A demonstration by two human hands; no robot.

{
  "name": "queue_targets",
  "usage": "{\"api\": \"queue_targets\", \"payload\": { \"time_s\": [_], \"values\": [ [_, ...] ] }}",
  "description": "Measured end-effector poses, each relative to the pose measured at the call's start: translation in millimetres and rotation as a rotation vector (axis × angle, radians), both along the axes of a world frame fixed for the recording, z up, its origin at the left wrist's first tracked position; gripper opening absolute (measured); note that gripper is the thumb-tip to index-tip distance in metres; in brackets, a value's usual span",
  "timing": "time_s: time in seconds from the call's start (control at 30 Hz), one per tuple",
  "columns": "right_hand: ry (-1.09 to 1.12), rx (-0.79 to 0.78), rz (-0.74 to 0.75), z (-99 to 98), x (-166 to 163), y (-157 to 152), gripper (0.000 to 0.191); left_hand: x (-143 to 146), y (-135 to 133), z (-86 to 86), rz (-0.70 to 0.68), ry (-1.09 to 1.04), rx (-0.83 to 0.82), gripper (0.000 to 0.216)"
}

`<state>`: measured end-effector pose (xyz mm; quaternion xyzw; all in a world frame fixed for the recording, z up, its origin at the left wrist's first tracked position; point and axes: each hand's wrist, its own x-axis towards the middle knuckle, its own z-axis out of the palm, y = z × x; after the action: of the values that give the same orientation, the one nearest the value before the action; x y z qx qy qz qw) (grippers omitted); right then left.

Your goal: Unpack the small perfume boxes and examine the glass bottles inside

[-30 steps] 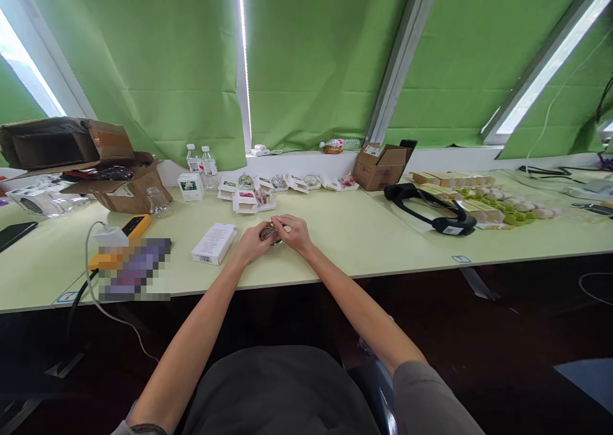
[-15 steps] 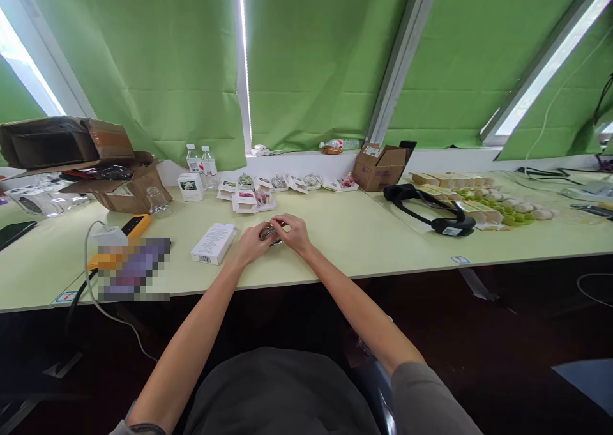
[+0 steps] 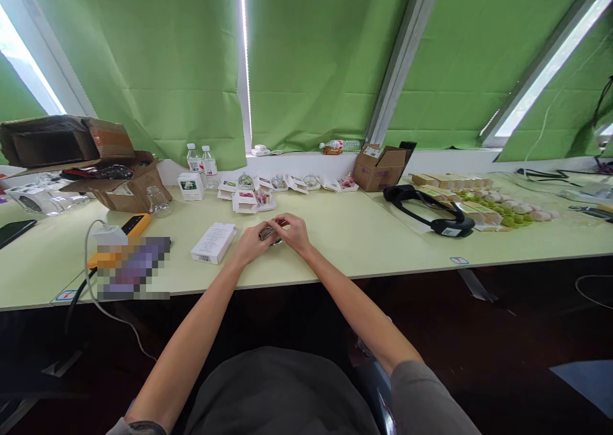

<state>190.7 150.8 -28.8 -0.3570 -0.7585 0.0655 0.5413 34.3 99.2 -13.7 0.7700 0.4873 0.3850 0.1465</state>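
Observation:
Between my two hands is a small, shiny, rounded object (image 3: pixel 269 233), clear or silvery and mostly covered by fingers. My left hand (image 3: pixel 252 243) curls round its left side. From the right, my right hand (image 3: pixel 293 232) closes over its top with thumb and fingers together. Both hands are low over the table, near its front edge. Just left of them lies a closed white box (image 3: pixel 214 243) with printed text and a barcode. Beyond the hands, an opened white carton (image 3: pixel 246 200) stands among several small, clear, rounded items.
On the left are a yellow device (image 3: pixel 136 225), a white charger (image 3: pixel 111 236) with its cable and a brown carton (image 3: pixel 129 189). Two water bottles (image 3: pixel 209 167) stand at the back. Rightward are a cardboard box (image 3: pixel 380 168), a black headset (image 3: pixel 431 211) and egg-carton-like trays (image 3: pixel 483 213).
Both hands keep almost the same place and grip around the small shiny object. The right fingers have shifted very slightly.

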Motion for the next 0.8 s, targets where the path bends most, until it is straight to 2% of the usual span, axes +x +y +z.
{"api": "queue_targets", "payload": {
  "time_s": [0.27, 0.5, 0.8],
  "values": [
    [-0.021, -0.001, -0.04, -1.1, 0.7, 1.5, 0.024, 0.7, -0.9, 1.5, 0.009, 0.004, -0.003, 0.03],
    [-0.04, 0.042, 0.022, 0.8, 0.0, -1.2, 0.022, 1.1, -0.2, 0.5, 0.002, -0.004, -0.001, 0.028],
    [-0.073, 0.059, 0.034, 0.9, 1.9, -0.9, 0.025, 2.8, -2.3, 3.1, 0.001, -0.013, -0.012, 0.034]
  ]
}}
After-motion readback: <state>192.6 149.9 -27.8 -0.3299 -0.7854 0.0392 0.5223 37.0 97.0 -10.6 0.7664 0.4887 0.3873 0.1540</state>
